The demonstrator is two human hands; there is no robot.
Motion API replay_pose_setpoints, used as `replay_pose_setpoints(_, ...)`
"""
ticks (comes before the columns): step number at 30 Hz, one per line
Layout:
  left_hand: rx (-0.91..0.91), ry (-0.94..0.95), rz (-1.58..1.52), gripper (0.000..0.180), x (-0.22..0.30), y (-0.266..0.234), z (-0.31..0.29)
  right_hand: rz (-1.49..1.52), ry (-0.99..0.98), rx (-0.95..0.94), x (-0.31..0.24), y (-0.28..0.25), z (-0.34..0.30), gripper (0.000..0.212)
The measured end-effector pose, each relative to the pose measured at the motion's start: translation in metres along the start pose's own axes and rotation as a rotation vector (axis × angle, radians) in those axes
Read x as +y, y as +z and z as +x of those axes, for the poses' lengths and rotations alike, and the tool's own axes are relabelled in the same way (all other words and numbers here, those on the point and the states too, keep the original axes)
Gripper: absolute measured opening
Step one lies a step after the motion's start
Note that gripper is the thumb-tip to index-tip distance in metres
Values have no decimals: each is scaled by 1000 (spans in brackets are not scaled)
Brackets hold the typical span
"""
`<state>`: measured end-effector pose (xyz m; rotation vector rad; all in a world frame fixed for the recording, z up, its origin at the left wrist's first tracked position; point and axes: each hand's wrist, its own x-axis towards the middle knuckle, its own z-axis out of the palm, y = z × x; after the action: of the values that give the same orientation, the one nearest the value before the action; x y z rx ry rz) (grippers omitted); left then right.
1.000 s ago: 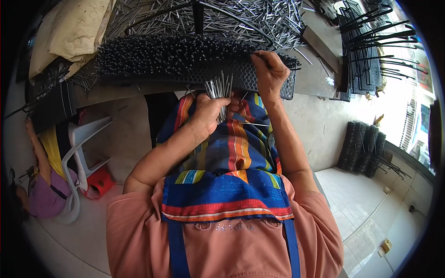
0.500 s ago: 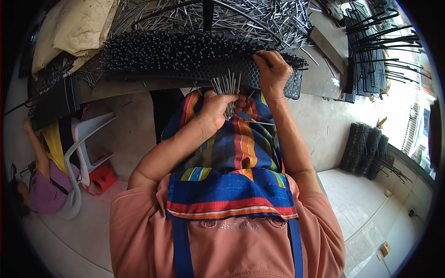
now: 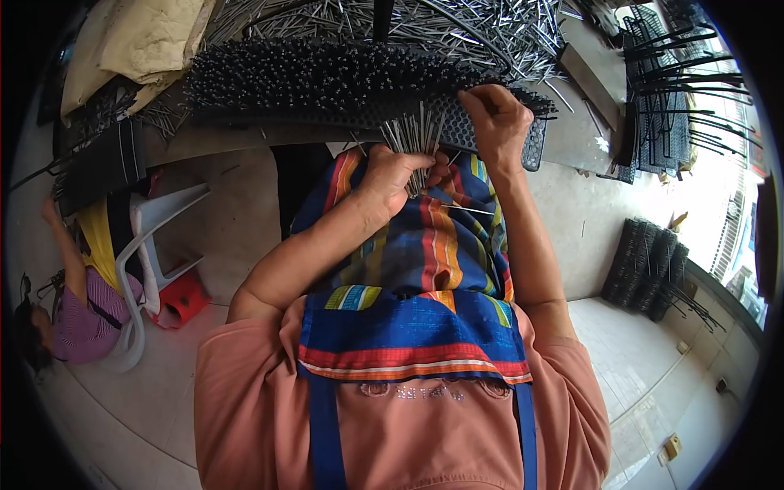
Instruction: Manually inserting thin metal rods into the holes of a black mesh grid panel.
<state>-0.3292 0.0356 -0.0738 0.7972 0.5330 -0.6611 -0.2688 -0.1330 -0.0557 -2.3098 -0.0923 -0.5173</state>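
Note:
My left hand (image 3: 394, 175) is closed round a fanned bundle of thin metal rods (image 3: 412, 135), held over my striped apron (image 3: 441, 237). Just beyond it lies a long black perforated plate (image 3: 535, 147), its holes showing along the near edge and at the right end. Dark upright pins (image 3: 327, 77) with pale tips crowd most of that plate. My right hand (image 3: 502, 122) is over the plate's right part, thumb and fingertips pinched together at the near side of the pins. Whatever sits between those fingertips is too small or hidden to make out.
Loose metal rods (image 3: 457, 24) are heaped behind the plate. Brown paper sacking (image 3: 155, 41) lies at the far left. Black racks with long prongs (image 3: 678, 82) stand at the right, black rolls (image 3: 641, 265) on the floor below. At the left, another person (image 3: 86, 318) is beside a grey chair (image 3: 135, 269).
The whole view has shifted slightly, so the plate and both hands appear a little further right. The rods in my left hand fan out more. My right hand keeps its pinch over the plate.

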Motion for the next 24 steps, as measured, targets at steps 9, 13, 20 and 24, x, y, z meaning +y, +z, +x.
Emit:
replay_pose_setpoints(9,-61,70,-12,17,-7,17,4,703,742,-591,9,-18,-28,5)
replay_pose_setpoints(13,134,-56,27,12,-3,14,1,787,739,-232,4,-24,-25,2)
replay_pose_setpoints(20,2,-25,140,15,-11,8,-1,505,211,219,23,-4,-11,12)
replay_pose_setpoints(24,57,-68,117,15,-9,8,-3,376,148,178,23,-5,-14,13)
